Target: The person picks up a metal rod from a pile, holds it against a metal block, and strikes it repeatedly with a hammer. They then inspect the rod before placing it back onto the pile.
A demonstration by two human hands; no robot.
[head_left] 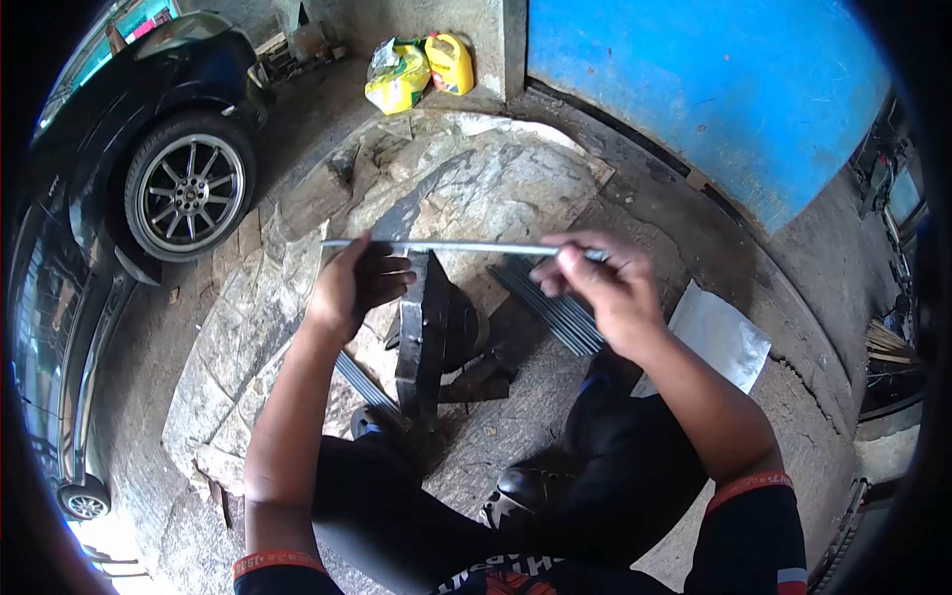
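Note:
A thin grey metal rod (466,246) is held level between my hands, crossing just over the top end of a dark, worn metal block (421,327). My left hand (349,290) pinches it near its left end, the other fingers pointing toward the block. At the right end, my right hand (613,293) grips the rod between thumb and fingers. A bundle of similar rods (547,307) lies on the ground below my right hand. More rods (365,385) lie to the left of the block, partly hidden by my leg.
Flattened, dirty sheeting (496,183) covers the ground around the block. To the right lies a pale sheet (716,337). A black car (119,129) stands at the left. By the wall are a yellow jug (451,64) and a yellow bag (399,77), beside a blue panel (684,79).

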